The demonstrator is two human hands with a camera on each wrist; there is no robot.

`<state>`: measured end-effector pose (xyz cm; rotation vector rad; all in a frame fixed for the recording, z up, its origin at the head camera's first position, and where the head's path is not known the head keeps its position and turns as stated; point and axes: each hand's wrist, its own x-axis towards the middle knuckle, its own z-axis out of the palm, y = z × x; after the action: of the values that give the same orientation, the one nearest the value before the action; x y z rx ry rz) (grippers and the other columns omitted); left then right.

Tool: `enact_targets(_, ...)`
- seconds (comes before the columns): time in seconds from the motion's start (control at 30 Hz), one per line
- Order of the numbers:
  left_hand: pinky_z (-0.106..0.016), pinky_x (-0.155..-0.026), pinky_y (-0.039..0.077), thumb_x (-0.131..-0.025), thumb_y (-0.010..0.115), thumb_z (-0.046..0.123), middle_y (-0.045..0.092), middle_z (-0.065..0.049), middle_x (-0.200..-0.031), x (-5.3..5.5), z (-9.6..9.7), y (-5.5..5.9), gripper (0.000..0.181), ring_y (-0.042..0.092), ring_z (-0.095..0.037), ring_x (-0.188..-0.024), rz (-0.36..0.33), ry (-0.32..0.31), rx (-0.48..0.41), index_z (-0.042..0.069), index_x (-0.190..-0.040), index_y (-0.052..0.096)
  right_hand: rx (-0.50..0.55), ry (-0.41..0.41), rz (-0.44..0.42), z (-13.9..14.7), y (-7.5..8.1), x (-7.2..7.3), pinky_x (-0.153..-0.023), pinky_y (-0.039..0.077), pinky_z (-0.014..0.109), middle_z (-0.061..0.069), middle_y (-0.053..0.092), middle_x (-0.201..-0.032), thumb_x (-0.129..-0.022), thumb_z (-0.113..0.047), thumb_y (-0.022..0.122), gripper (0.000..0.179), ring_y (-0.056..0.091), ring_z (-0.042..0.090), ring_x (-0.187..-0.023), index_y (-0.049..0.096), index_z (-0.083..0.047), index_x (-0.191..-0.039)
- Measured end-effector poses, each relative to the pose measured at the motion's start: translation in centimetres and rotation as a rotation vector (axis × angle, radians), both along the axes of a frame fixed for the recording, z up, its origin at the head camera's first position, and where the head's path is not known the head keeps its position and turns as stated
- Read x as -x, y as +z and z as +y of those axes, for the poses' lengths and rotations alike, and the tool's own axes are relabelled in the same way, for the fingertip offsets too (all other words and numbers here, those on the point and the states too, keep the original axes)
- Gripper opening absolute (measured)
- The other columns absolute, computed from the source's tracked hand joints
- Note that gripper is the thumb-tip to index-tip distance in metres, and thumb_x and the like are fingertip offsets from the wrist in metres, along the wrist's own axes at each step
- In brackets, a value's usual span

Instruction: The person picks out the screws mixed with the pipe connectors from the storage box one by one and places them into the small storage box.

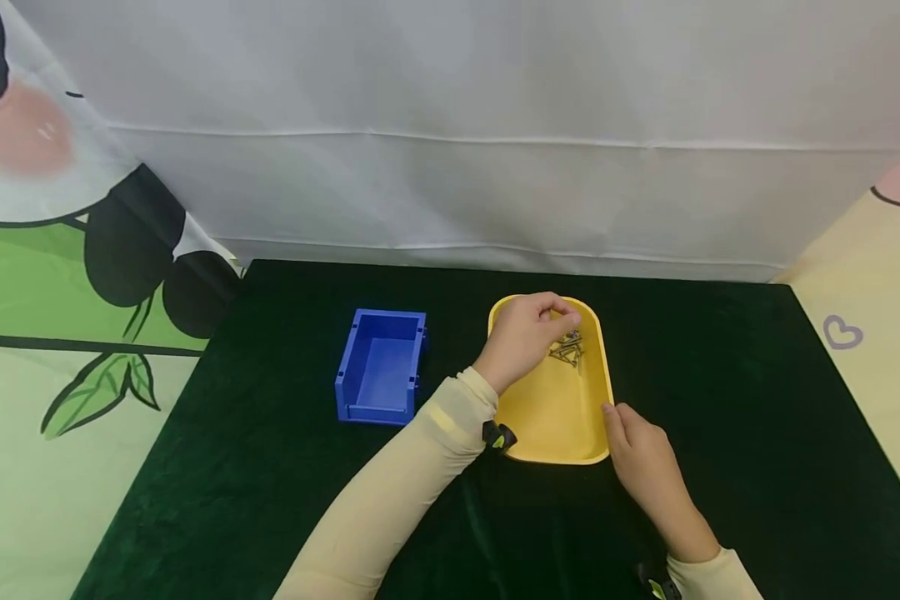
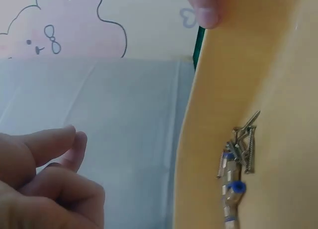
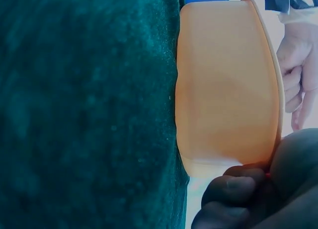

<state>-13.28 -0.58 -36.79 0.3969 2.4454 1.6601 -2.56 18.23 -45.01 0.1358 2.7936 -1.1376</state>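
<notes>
A shallow yellow tray [image 1: 551, 417] lies on the dark green cloth. Inside it, toward the far right, is a small pile of metal screws [image 1: 566, 352]. In the left wrist view, metal fittings with blue rings [image 2: 231, 189] lie against the screws [image 2: 248, 149]. My left hand [image 1: 523, 333] is above the tray, close to the pile. Its fingers are curled with the thumb and a fingertip together [image 2: 49, 174], and no object shows between them. My right hand [image 1: 641, 458] grips the tray's near right rim, fingers against the outer wall [image 3: 233, 187].
A blue open-front bin [image 1: 382, 367] stands left of the tray, beside my left forearm. Behind the green-covered table [image 1: 720, 375] hangs a white cloth [image 1: 450, 192]. Printed cloths flank both sides.
</notes>
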Motion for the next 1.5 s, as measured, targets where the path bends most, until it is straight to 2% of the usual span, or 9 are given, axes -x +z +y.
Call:
enact_targets(0.2,-0.023,-0.057,0.044,-0.097,0.066,0.031,0.063,0.002,-0.077,1.0,0.3,-1.2,0.017,0.055,-0.012,-0.065,-0.043,0.002,0.163,0.017,-0.102,0.074,0.03,0.008,-0.018,-0.7,-0.5,0.0,-0.052,0.042,0.028,0.005,0.052,-0.071,-0.108,-0.043,0.034,0.045,0.05,0.02,-0.057,0.059,-0.007,-0.099)
enact_targets(0.3,-0.022,-0.066,0.048,-0.094,0.069,0.03,0.068,0.007,-0.084,1.6,1.0,-1.8,0.016,0.059,-0.009,-0.074,-0.006,-0.031,0.265,0.018,-0.1,0.078,0.022,0.003,-0.01,-0.6,-0.4,0.0,-0.052,0.042,0.028,0.005,0.053,-0.071,-0.108,-0.041,0.035,0.043,0.049,0.02,-0.057,0.059,-0.007,-0.098)
enact_targets(0.43,-0.021,-0.071,0.048,-0.093,0.071,0.029,0.067,0.012,-0.084,2.5,2.3,-2.4,0.013,0.059,-0.008,-0.077,0.065,-0.061,0.39,0.019,-0.096,0.079,0.018,-0.004,-0.003,-0.1,-0.1,0.0,-0.051,0.043,0.028,0.005,0.053,-0.072,-0.108,-0.042,0.034,0.045,0.05,0.02,-0.057,0.059,-0.006,-0.099)
enact_targets(0.63,-0.019,-0.063,0.047,-0.093,0.072,0.027,0.064,0.011,-0.077,3.6,3.6,-3.5,0.011,0.058,-0.008,-0.069,0.073,-0.05,0.54,0.02,-0.09,0.079,0.029,-0.008,-0.008,0.2,0.0,0.1,-0.052,0.043,0.028,0.005,0.053,-0.072,-0.108,-0.041,0.035,0.044,0.05,0.019,-0.057,0.06,-0.006,-0.099)
enact_targets(0.77,-0.019,-0.055,0.042,-0.094,0.07,0.024,0.059,0.008,-0.066,4.3,4.1,-4.4,0.019,0.054,-0.009,-0.06,0.118,-0.091,0.69,0.019,-0.077,0.077,0.024,-0.008,-0.005,0.3,-0.1,0.0,-0.052,0.044,0.028,0.005,0.054,-0.072,-0.108,-0.039,0.036,0.041,0.051,0.02,-0.057,0.06,-0.006,-0.099)
enact_targets(0.87,-0.021,-0.052,0.041,-0.094,0.068,0.019,0.058,0.006,-0.06,4.6,4.4,-4.9,0.027,0.052,-0.01,-0.056,0.144,-0.109,0.757,0.017,-0.068,0.072,0.023,-0.01,0.0,0.4,-0.3,0.1,-0.052,0.044,0.028,0.004,0.055,-0.073,-0.108,-0.041,0.036,0.043,0.051,0.02,-0.057,0.06,-0.007,-0.099)
enact_targets(1.13,-0.024,-0.053,0.045,-0.088,0.07,0.01,0.061,0.007,-0.062,4.5,4.4,-6.1,0.028,0.055,-0.01,-0.056,0.175,-0.101,0.819,0.02,-0.062,0.066,0.038,-0.008,0.001,0.4,-0.4,0.1,-0.053,0.045,0.028,0.004,0.056,-0.074,-0.107,-0.044,0.035,0.044,0.053,0.02,-0.057,0.06,-0.008,-0.1)
enact_targets(1.37,-0.025,-0.048,0.043,-0.094,0.063,0.012,0.054,0.003,-0.056,4.7,4.6,-6.2,0.031,0.052,-0.011,-0.052,0.197,-0.081,0.87,0.015,-0.064,0.059,0.047,-0.01,-0.004,0.3,-0.2,0.1,-0.053,0.045,0.028,0.005,0.056,-0.074,-0.107,-0.044,0.035,0.045,0.052,0.02,-0.057,0.06,-0.008,-0.101)
enact_targets(1.5,-0.024,-0.046,0.043,-0.096,0.062,0.018,0.052,0.003,-0.056,5.0,4.4,-6.3,0.031,0.052,-0.011,-0.049,0.159,-0.103,0.855,0.015,-0.065,0.06,0.048,-0.008,-0.012,0.4,-0.2,0.2,-0.053,0.045,0.028,0.005,0.057,-0.074,-0.107,-0.044,0.035,0.045,0.053,0.02,-0.057,0.06,-0.008,-0.101)
